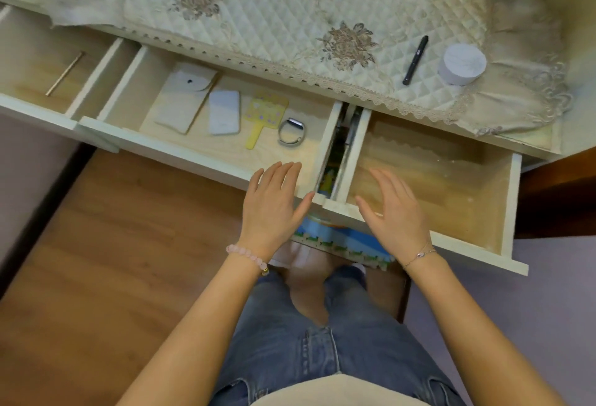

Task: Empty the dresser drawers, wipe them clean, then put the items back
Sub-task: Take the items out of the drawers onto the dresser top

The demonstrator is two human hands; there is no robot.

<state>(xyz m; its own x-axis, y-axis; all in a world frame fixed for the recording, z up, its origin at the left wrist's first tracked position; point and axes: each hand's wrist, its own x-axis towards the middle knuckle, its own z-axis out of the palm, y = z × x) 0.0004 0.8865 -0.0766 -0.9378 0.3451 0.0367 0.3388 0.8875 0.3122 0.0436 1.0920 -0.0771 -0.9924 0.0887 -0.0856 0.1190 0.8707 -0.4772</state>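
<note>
"Checking grip state first: what does each hand hold?" asks the trainee.

"Nothing. The left hand [274, 202] is over the front edge of the white-framed middle drawer [225, 151], fingers straight. The right hand [393, 209] is spread over the white-framed right drawer [435, 186]. Neither grip is closed on anything."

"Item locations?"

"The middle drawer holds a white snap-button fabric pouch [183, 98], a white rectangular power bank [224, 112], a yellow paddle-shaped hand mirror [263, 115] and a grey looped wristband [292, 132]. The right drawer shows only bare pale wood. A slim black pen [416, 60] and a white round tub [461, 64] stand on the tabletop, on the quilted cream cloth [258, 19]. They probably belong in the right drawer."

"Failure modes?"

"Three. Shutting the right drawer now would leave the pen and tub out. A hard push on the middle drawer could send the wristband sliding (it lies loose). The cloth's lace edge overhangs the drawer backs, so it may snag."
</note>
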